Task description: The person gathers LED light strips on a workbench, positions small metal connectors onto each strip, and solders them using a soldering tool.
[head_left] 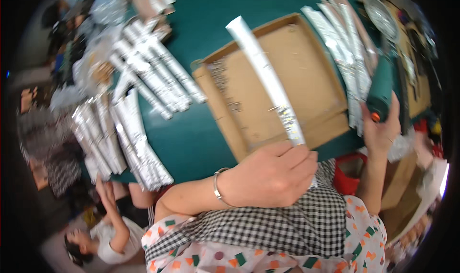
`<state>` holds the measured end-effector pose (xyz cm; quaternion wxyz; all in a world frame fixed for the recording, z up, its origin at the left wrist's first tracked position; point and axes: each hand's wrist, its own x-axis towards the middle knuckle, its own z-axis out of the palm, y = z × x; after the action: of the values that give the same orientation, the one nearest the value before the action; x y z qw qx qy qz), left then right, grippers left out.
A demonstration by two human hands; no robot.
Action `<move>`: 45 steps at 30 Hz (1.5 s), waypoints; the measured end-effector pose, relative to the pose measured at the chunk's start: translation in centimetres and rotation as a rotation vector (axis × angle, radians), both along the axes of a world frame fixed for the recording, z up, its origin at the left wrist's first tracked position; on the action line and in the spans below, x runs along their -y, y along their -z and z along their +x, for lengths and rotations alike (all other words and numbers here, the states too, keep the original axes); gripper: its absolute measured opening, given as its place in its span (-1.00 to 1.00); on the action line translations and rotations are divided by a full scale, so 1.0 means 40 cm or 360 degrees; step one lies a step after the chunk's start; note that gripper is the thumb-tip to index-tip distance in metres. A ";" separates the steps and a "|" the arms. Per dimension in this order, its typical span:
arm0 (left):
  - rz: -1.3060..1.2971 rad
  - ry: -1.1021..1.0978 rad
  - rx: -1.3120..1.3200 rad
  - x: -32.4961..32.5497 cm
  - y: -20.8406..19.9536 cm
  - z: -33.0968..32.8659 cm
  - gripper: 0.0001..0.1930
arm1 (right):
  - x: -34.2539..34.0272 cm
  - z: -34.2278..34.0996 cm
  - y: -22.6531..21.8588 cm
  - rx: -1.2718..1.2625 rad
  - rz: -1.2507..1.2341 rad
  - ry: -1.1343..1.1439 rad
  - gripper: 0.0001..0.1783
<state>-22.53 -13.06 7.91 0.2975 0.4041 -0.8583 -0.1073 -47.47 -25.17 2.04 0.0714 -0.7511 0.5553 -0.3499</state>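
My left hand [270, 174], with a metal bangle at the wrist, is closed on the near end of a long flat silver strip [258, 62]. Small yellow spots dot the strip near my fingers, and its far part reaches over a shallow cardboard tray [330, 119]. Small metal pieces [220, 79] lie along the tray's left side, too small to name. At the right, my right hand [383, 129] grips a dark green cylindrical tool [382, 83] with an orange end towards me. The tool's far end blends into the clutter behind it.
Several silver strips [153, 64] lie in bundles on the left of the green table [203, 19]; more strips [342, 43] lie right of the tray. A person [112, 239] sits at the lower left, arms raised to the table. A red container [352, 170] stands below the edge.
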 end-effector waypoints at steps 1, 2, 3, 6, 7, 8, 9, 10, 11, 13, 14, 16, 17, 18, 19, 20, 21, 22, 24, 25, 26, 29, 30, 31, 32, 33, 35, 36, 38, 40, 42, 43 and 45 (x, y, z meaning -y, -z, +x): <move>-0.0056 -0.0037 0.0032 0.004 -0.017 0.019 -0.71 | 0.000 -0.014 0.006 -0.0012 -0.0007 -0.0029 -0.33; -0.0118 -0.0062 0.0058 0.009 -0.029 0.042 -0.70 | 0.002 -0.030 0.010 -0.0031 -0.0022 -0.0048 -0.34; -0.0119 -0.0150 0.0100 0.011 -0.040 0.075 -0.69 | 0.004 -0.042 0.015 0.0031 0.0087 -0.0029 -0.34; -0.0100 -0.0530 0.0329 0.011 -0.024 0.201 -0.79 | 0.012 -0.063 0.032 0.0124 0.0232 0.0002 -0.33; -0.0134 -0.0640 0.0356 0.012 -0.016 0.244 -0.80 | 0.016 -0.075 0.043 0.0160 0.0287 0.0043 -0.33; -0.0166 -0.0747 0.0379 0.013 -0.007 0.284 -0.81 | 0.018 -0.084 0.051 0.0191 0.0344 0.0087 -0.33; -0.0149 -0.0831 0.0426 0.010 0.002 0.320 -0.79 | 0.015 -0.089 0.054 0.0265 0.0425 0.0124 -0.35; -0.0130 -0.0916 0.0474 0.007 0.013 0.352 -0.77 | 0.014 -0.092 0.057 0.0277 0.0423 0.0117 -0.35; -0.0136 -0.0918 0.0481 0.009 0.027 0.380 -0.77 | 0.013 -0.095 0.058 0.0285 0.0415 0.0110 -0.37; -0.0043 -0.0976 0.0526 0.012 0.057 0.425 -0.75 | 0.011 -0.084 0.047 0.0284 0.0232 0.0011 -0.40; -0.0043 -0.0978 0.0531 0.011 0.069 0.441 -0.75 | 0.007 -0.075 0.040 0.0288 0.0234 0.0008 -0.40; 0.0036 -0.0989 0.0523 0.013 0.090 0.464 -0.75 | 0.000 -0.065 0.029 0.0076 -0.0012 -0.0008 -0.42; 0.0037 -0.0988 0.0524 0.011 0.096 0.466 -0.75 | -0.004 -0.077 0.041 0.0076 -0.0010 -0.0007 -0.42; 0.0051 -0.0996 0.0474 0.013 0.103 0.468 -0.74 | -0.014 -0.096 0.057 0.0253 0.0125 0.0059 -0.42; 0.0066 -0.1006 0.0424 0.014 0.107 0.467 -0.73 | -0.021 -0.105 0.062 0.0431 0.0261 0.0126 -0.41; 0.0072 -0.1000 0.0421 0.013 0.106 0.466 -0.73 | -0.025 -0.106 0.052 0.0426 0.0265 0.0132 -0.41; 0.0096 -0.1000 0.0419 0.015 0.103 0.461 -0.71 | -0.033 -0.090 0.017 0.0656 0.0268 0.0007 -0.40; 0.0123 -0.1006 0.0415 0.013 0.101 0.456 -0.70 | -0.040 -0.072 -0.016 0.0883 0.0271 -0.0123 -0.38; 0.0147 -0.1039 0.0422 0.005 0.086 0.438 -0.72 | -0.061 -0.052 -0.057 0.0909 0.0318 -0.0084 -0.32; 0.0159 -0.1082 0.0432 0.000 0.077 0.429 -0.74 | -0.072 -0.053 -0.069 0.1014 0.0436 -0.0222 -0.29; 0.0120 -0.1076 0.0422 -0.006 0.068 0.423 -0.73 | -0.084 -0.049 -0.080 0.1118 0.0554 -0.0358 -0.25; 0.0169 -0.0993 0.0194 0.002 0.037 0.318 -0.74 | -0.143 0.007 -0.098 0.1323 0.0906 -0.0375 -0.23; 0.0243 -0.0913 0.0143 0.001 0.033 0.291 -0.75 | -0.151 0.037 -0.111 0.1388 0.1052 -0.0406 -0.32; 0.0277 -0.0819 0.0125 0.004 0.034 0.257 -0.78 | -0.158 0.055 -0.116 0.1237 0.1176 -0.0352 -0.45; 0.0340 -0.0761 0.0184 0.006 0.024 0.222 -0.80 | -0.163 0.069 -0.114 0.1085 0.1298 -0.0296 -0.56; 0.0412 -0.0689 0.0188 0.003 0.028 0.203 -0.81 | -0.169 0.084 -0.100 0.1132 0.1234 -0.0387 -0.68; 0.0479 -0.0620 0.0189 -0.004 0.044 0.174 -0.81 | -0.185 0.118 -0.073 0.1281 0.1318 -0.0376 -0.69; 0.0535 -0.0584 0.0285 -0.003 0.050 0.162 -0.82 | -0.191 0.130 -0.065 0.1336 0.1359 -0.0371 -0.70; 0.0591 -0.0541 0.0378 0.002 0.062 0.145 -0.83 | -0.194 0.146 -0.065 0.1253 0.1323 -0.0499 -0.71; 0.0690 -0.0408 0.0535 0.017 0.073 0.140 -0.86 | -0.204 0.156 -0.060 0.1271 0.1323 -0.0567 -0.73; 0.0754 -0.0382 0.0540 0.029 0.077 0.139 -0.86 | -0.211 0.147 -0.041 0.1293 0.1305 -0.0575 -0.74; 0.0819 -0.0362 0.0547 0.032 0.079 0.138 -0.87 | -0.207 0.141 -0.033 0.1246 0.1219 -0.0718 -0.69; 0.0775 -0.0376 0.0494 0.030 0.085 0.135 -0.87 | -0.200 0.130 -0.028 0.1196 0.1130 -0.0849 -0.63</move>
<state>-17.13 -14.26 4.49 0.0679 0.5720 -0.7896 -0.2115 -42.27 -17.19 3.16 0.5968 -0.6194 0.3668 -0.3546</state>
